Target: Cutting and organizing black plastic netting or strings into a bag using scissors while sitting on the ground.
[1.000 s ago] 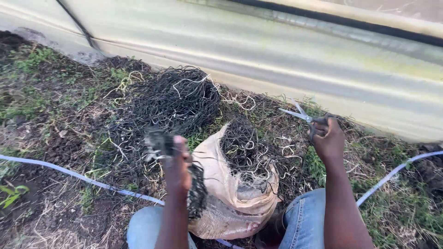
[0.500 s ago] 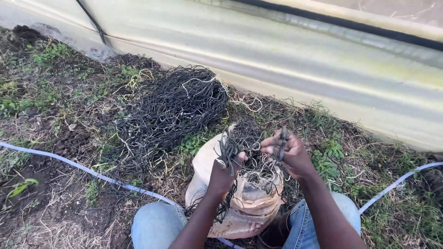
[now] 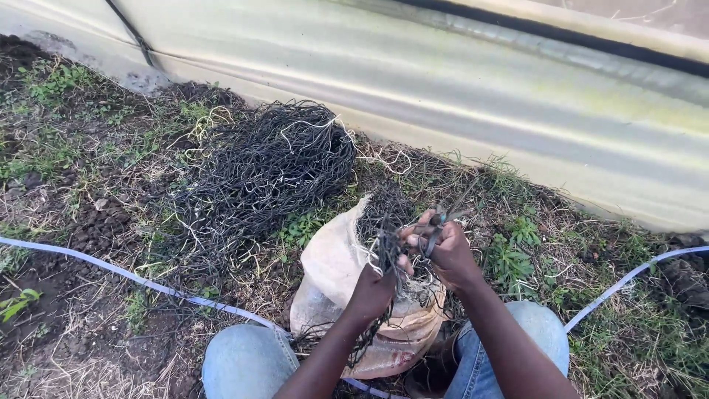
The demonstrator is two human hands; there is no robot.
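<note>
Both hands now together over sack mouth, unlike a second ago when spread apart, left low on the cords, right out to the side with scissors. Left hand [image 3: 373, 288] closed around bunch of dark cords [image 3: 388, 247], fist just above open tan sack [image 3: 332, 266]. Right hand [image 3: 447, 255] touching same bunch from other side, fingers curled around scissors [image 3: 436, 225], blades poking up past knuckles. Sack wedged between jeans-clad knees [image 3: 247, 362], directly below the grip. Big heap of tangled dark cord [image 3: 266, 170] up-left of hands, well apart. Pale blue strap [image 3: 111, 270] running across ground beneath knees. Plastic sheeting wall [image 3: 480, 96] beyond hands.
</note>
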